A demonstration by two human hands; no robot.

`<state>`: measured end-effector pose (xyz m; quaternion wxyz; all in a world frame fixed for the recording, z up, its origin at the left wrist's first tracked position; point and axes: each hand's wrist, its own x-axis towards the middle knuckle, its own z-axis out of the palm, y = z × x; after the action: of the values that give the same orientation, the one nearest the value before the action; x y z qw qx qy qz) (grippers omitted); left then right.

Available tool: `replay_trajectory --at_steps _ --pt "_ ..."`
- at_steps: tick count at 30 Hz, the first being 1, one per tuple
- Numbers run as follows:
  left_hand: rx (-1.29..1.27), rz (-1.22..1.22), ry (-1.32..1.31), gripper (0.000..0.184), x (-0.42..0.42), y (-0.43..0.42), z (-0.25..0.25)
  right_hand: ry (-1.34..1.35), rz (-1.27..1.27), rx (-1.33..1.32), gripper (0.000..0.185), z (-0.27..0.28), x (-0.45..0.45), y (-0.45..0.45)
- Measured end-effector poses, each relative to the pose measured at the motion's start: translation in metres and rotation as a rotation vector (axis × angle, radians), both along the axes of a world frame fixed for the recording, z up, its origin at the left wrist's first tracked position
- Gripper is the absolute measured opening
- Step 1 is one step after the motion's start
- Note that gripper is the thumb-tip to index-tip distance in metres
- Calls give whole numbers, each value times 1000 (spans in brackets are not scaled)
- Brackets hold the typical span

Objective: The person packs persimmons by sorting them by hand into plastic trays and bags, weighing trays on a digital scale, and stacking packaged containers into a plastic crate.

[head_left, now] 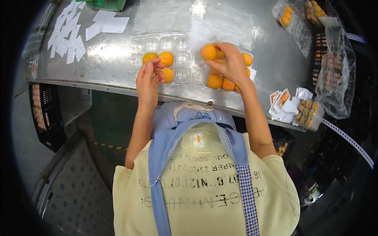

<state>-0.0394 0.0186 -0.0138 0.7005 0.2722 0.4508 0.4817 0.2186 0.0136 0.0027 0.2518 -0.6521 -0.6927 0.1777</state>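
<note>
My right hand (230,63) is closed on an orange fruit (208,52), thumb below and fingers above, over the right clear plastic tray. Beneath and around this hand, several more orange fruits (214,81) sit in that tray's cups. My left hand (149,78) is over the left clear plastic tray (182,43), its fingers loosely bent and apart. Its fingertips are beside an orange fruit (149,57); whether they touch it I cannot tell. Two other fruits, an upper one (166,59) and a lower one (167,75), lie in cups to the right of this hand.
White paper slips (67,35) lie scattered on the metal table (106,59) at left. A green container (104,4) stands at the back. On the right are printed cards (281,102), a filled clear pack (309,114) and a clear plastic bag (334,70). A black crate (45,118) is below left.
</note>
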Motion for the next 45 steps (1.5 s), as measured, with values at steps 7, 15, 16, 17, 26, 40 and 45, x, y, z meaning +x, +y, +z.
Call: replay_trajectory --at_steps 7,15,16,17,26,40,45 --pt "-4 105 54 19 -26 -6 -9 -352 136 -44 40 -21 0 32" --pt "-43 167 74 17 -49 -9 -23 -388 137 -37 40 -35 -4 34" --pt "-44 172 80 17 -48 -8 -22 -386 134 -41 42 -36 -5 34" --pt "-44 177 85 17 -47 -7 -21 -388 120 -17 44 -36 -6 34" --pt "-69 154 129 17 -47 -7 -25 -100 299 96 49 -30 -79 24" --pt "-90 143 138 14 -41 -14 -32 -142 399 37 36 -49 -111 53" --pt "-37 88 171 19 -40 -13 -33 39 405 44 39 -49 -102 53"
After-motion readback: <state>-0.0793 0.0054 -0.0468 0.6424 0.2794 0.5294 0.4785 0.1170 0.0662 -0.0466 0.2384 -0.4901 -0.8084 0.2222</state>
